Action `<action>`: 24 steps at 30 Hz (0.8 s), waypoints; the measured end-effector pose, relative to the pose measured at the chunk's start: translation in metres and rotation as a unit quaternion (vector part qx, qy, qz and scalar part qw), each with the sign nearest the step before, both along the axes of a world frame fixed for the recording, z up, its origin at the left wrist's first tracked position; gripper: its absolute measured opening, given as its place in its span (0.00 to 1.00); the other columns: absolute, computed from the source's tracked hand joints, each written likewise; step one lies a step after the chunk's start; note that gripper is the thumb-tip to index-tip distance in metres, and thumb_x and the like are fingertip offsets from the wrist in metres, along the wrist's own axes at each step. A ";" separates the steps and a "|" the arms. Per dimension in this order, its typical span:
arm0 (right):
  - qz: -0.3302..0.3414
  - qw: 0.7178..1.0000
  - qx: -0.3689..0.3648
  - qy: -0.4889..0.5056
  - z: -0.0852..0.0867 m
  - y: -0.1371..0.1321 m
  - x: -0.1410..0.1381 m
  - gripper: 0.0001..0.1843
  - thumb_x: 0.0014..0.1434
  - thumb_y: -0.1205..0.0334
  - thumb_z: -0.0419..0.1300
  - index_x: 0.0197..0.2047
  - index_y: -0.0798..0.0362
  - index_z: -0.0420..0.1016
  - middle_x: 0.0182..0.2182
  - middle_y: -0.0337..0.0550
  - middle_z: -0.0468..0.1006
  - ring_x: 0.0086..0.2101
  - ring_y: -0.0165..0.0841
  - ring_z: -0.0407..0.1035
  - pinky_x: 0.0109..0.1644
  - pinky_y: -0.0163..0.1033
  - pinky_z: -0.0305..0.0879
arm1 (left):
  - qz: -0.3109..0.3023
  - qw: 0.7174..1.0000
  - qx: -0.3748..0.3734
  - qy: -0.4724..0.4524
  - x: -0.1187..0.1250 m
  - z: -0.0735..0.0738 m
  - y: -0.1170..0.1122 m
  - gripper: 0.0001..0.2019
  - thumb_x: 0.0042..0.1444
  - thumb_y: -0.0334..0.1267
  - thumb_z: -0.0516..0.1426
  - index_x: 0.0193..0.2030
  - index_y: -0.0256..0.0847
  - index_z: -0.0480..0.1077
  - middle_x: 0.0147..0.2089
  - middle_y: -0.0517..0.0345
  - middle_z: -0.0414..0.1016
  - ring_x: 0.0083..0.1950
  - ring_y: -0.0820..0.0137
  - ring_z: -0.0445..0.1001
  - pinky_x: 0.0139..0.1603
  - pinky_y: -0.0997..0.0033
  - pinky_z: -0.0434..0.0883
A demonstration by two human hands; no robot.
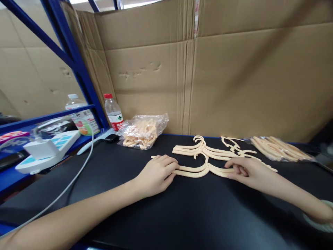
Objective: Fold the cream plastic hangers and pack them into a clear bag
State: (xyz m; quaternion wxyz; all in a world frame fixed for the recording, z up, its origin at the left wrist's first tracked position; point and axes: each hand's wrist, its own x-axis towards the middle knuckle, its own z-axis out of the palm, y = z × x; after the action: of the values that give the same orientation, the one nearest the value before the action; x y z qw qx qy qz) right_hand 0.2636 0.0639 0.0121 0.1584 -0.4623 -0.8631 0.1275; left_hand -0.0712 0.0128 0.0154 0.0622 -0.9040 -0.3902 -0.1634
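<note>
A cream-coloured clothes hanger (194, 173) lies at the front of the black table, its hook pointing away from me. My left hand (157, 173) is closed over its left end, with fingers on top and thumb at the near side. At the other end, my right hand (244, 170) has thumb and index finger around the right arm, the other fingers curled in. A second hanger arm shows just behind this one, partly hidden by my hands. Farther back sit several stacked hangers (188, 150) of the same kind, hooks overlapping.
Loose hanger pieces (235, 147) lie behind my right hand. Plastic bags of cream parts stand at left (142, 133) and right (281, 148). A red-capped bottle (114, 113), a power strip (56, 149) and a white cable (78, 172) are at left. Cardboard (145, 76) walls the back.
</note>
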 end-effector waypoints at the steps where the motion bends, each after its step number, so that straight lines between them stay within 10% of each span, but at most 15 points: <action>1: -0.005 1.000 -0.004 0.017 0.003 0.002 0.002 0.14 0.58 0.53 0.56 0.40 0.53 0.75 0.23 0.38 0.71 0.23 0.31 0.64 0.27 0.36 0.59 | -0.001 1.000 0.001 -0.005 0.000 0.000 0.001 0.11 0.61 0.30 0.51 0.48 0.41 0.68 0.50 0.52 0.74 0.50 0.62 0.73 0.47 0.62 0.69; 13: -0.122 0.990 0.067 -0.011 0.035 0.050 0.047 0.10 0.56 0.61 0.55 0.36 0.53 0.76 0.29 0.43 0.80 0.30 0.35 0.73 0.34 0.38 0.66 | -0.050 0.999 0.022 0.003 0.009 0.000 -0.008 0.18 0.61 0.29 0.50 0.58 0.39 0.61 0.55 0.48 0.72 0.55 0.59 0.70 0.55 0.57 0.68; 24: -0.025 0.990 0.033 -0.136 0.051 0.095 0.064 0.15 0.55 0.70 0.54 0.40 0.54 0.79 0.39 0.44 0.81 0.38 0.35 0.74 0.44 0.38 0.67 | -0.116 0.992 0.040 0.004 0.014 -0.007 -0.009 0.21 0.62 0.25 0.47 0.61 0.37 0.57 0.58 0.47 0.69 0.59 0.59 0.66 0.56 0.57 0.66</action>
State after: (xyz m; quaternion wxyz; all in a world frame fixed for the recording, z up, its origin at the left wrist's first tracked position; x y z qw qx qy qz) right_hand 0.3277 0.1591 0.0627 0.0582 -0.4911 -0.8686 0.0306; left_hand -0.0575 0.0036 0.0083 0.0806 -0.9405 -0.2759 -0.1815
